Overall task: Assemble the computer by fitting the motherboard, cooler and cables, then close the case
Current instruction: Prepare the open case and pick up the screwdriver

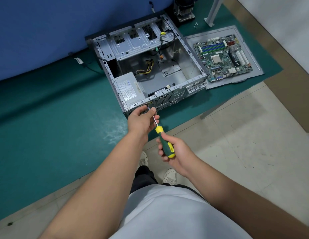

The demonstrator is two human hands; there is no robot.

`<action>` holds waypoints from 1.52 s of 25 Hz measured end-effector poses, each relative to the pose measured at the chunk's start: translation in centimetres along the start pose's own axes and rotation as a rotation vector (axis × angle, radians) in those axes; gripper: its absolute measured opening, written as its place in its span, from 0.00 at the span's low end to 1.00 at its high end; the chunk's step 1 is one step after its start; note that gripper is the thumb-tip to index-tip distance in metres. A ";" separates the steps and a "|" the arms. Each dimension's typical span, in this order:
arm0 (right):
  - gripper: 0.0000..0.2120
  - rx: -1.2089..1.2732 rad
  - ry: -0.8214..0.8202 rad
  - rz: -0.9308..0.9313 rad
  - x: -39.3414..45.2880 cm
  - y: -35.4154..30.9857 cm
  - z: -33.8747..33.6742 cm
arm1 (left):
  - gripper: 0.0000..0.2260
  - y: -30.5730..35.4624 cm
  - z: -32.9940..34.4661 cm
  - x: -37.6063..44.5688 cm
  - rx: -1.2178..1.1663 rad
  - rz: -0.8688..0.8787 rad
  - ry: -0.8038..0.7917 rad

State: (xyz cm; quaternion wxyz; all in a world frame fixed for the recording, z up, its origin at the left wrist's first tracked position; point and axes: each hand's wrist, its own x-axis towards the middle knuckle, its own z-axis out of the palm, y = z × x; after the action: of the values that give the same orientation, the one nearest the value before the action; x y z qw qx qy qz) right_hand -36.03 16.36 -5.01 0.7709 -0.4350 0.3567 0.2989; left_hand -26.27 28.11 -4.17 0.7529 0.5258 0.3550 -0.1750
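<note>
Both hands' fingers clamped on screwdriver: left hand shaft, right hand handle.

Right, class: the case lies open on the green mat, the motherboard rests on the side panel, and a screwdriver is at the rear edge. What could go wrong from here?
1. The screwdriver tip sits at the rear edge of the case, steadied by the left hand; a slip could jab those fingers.
2. The motherboard lies bare on the side panel near the table corner; a nudge might knock it off.
3. Loose screws near the cooler could roll away.
</note>
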 end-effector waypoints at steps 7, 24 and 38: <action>0.16 -0.815 0.368 -0.521 1.0 0.0 -0.7 | 0.13 0.5 -0.5 0.3 0.000 -0.034 -0.074; 0.14 -0.266 0.159 -0.262 1.3 -1.2 0.2 | 0.15 -0.1 -0.3 0.6 -0.013 -0.019 0.004; 0.12 -0.401 0.172 -0.315 1.4 -2.0 1.0 | 0.14 -0.3 -0.4 1.0 0.003 -0.027 0.041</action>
State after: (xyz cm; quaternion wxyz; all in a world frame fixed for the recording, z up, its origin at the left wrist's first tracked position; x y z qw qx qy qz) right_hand -33.36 16.56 -4.88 0.6731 -0.6528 0.2827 0.2018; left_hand -25.97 28.47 -5.15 0.7424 0.5255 0.3770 -0.1750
